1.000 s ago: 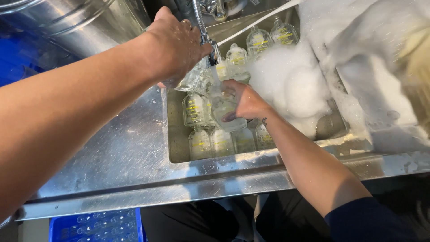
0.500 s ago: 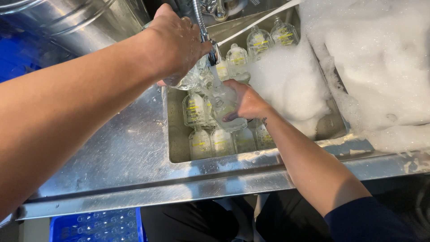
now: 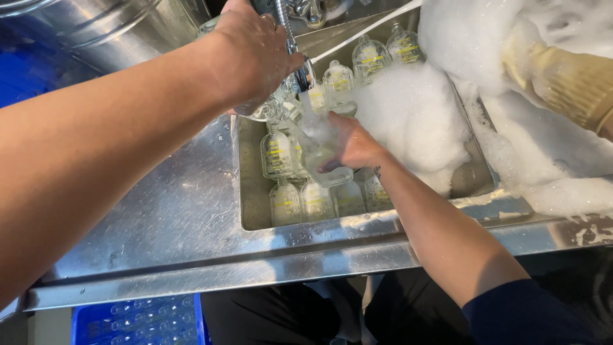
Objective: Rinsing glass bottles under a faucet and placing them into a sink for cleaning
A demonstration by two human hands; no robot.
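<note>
The left hand (image 3: pixel 252 54) reaches across the steel counter (image 3: pixel 172 217) and is clenched around the spray hose (image 3: pixel 290 38) of the faucet, with the nozzle (image 3: pixel 305 78) pointing down into the sink (image 3: pixel 255 204); a second clear vessel (image 3: pixel 271 108) shows just below this hand, though whether the hand also holds it cannot be told. The right hand (image 3: pixel 351 145) grasps a clear glass bottle (image 3: pixel 322 153) by its side, tilted, with its mouth toward the nozzle; water runs from the nozzle onto the bottle. The held bottle is above the left part of the sink, over a row of similar bottles (image 3: pixel 300 201) with yellow markings that lie on the sink floor; further bottles (image 3: pixel 370 57) stand along the rear wall. A mound of white foam (image 3: pixel 415 121) fills the right part of the sink, touching the rear bottles. At upper right, another person's gloved hand (image 3: pixel 562 80) in a yellowish glove is partly covered in foam. A blue crate (image 3: pixel 137 319) sits below the counter edge.
</note>
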